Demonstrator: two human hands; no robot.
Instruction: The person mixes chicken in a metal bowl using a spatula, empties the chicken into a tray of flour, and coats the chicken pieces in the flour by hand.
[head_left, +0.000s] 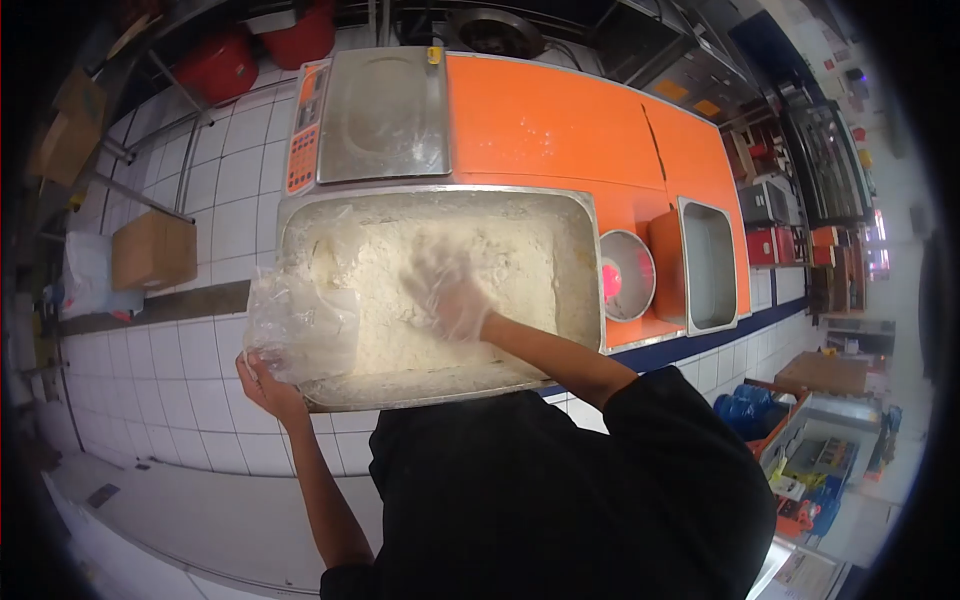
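Note:
A large rectangular metal tray (pixel 585 240) holds a broad layer of pale flour (pixel 530 270). My right hand (pixel 455 295), in a clear plastic glove, is down at the flour near the middle of the tray. Motion smears its fingers, so their pose is unclear. At the tray's near left corner, my left hand (pixel 268 388) has its fingers closed on a crumpled clear plastic bag (pixel 305 320). The bag drapes over the tray's left rim and partly onto the flour. Whether this hand also grips the rim is hidden.
Behind the tray, a flat-topped scale (pixel 385 115) with a keypad stands on the orange table (pixel 550 120), which has white specks. To the right are a round metal bowl (pixel 630 300) with something pink inside and a deep metal pan (pixel 710 265). A cardboard box (pixel 155 250) sits at left.

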